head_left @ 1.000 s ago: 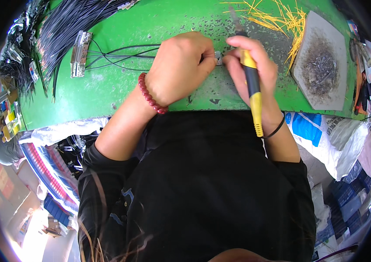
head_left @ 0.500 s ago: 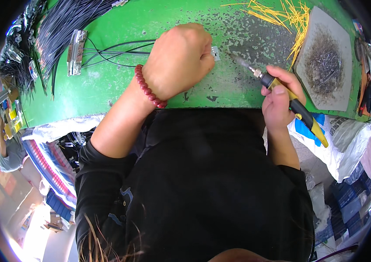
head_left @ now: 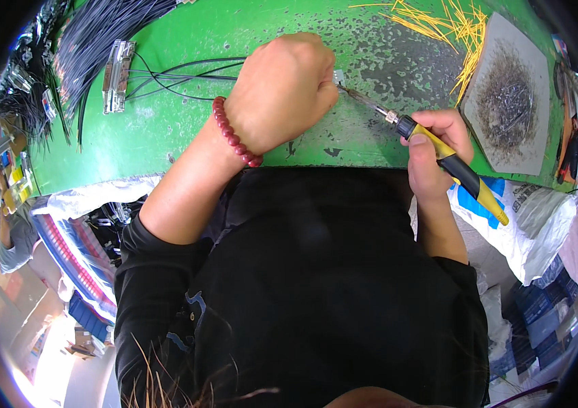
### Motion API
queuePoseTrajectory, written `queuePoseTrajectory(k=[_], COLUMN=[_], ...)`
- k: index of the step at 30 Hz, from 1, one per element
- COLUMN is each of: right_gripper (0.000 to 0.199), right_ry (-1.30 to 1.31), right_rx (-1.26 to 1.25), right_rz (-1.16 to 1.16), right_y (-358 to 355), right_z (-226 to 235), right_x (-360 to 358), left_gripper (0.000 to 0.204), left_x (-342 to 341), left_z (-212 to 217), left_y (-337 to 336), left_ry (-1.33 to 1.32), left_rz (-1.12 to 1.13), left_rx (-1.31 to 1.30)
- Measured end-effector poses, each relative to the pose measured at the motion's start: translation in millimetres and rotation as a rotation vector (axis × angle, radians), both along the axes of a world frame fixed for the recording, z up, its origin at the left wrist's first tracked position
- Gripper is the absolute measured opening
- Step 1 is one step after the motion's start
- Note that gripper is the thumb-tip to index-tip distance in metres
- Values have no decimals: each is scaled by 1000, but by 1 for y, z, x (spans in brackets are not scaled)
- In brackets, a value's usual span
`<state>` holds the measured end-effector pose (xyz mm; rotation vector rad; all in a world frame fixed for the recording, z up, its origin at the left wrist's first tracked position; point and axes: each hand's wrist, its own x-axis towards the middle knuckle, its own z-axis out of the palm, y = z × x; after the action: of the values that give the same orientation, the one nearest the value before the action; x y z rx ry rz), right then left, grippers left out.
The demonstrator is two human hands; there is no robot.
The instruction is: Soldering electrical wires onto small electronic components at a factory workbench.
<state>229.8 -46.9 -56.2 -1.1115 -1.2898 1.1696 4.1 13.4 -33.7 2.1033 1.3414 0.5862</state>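
Observation:
My left hand (head_left: 285,92), a red bead bracelet at its wrist, is closed palm down over the green tabletop. A small whitish piece (head_left: 338,76) sticks out past its fingers, gripped from the left; most of it is hidden. Black wires (head_left: 197,73) run from a silvery metal part (head_left: 118,76) on the left in under this hand. My right hand (head_left: 435,153) grips a yellow and black soldering iron (head_left: 459,166) like a pen. Its thin tip reaches left to the edge of the whitish piece, seemingly touching it.
A thick bundle of black wires (head_left: 102,47) lies at the back left. Thin yellow sticks or wires (head_left: 465,34) are scattered at the back right, beside a grey slab (head_left: 540,81) with dark residue. White plastic sacks (head_left: 540,234) hang below the table's front edge (head_left: 357,166).
The soldering iron has moved left, bringing its tip from short of the whitish piece up to its edge. My left hand has barely shifted.

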Motion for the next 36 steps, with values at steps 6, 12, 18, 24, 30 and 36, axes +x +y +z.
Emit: queuePoseTrajectory(k=[6, 12, 18, 24, 30, 36], right_gripper=[20, 23, 25, 26, 27, 26], right_ry=[-32, 127, 110, 96, 111, 103], right_rx=[44, 96, 82, 97, 76, 65], right_rz=[-15, -57, -68, -56, -61, -48], right_y=[1, 1, 2, 3, 3, 3], right_z=[-3, -5, -5, -7, -6, -5], right_x=[1, 4, 3, 3, 2, 2], left_gripper=[10, 10, 9, 6, 9, 11], left_x=[0, 1, 0, -5, -3, -2], left_z=[-4, -3, -1, 3, 2, 9], left_y=[-1, -1, 0, -2, -1, 7], left_ry=[-23, -14, -10, -105, 36, 168], left_rz=[8, 3, -17, -33, -32, -75], left_rx=[56, 61, 62, 50, 94, 56])
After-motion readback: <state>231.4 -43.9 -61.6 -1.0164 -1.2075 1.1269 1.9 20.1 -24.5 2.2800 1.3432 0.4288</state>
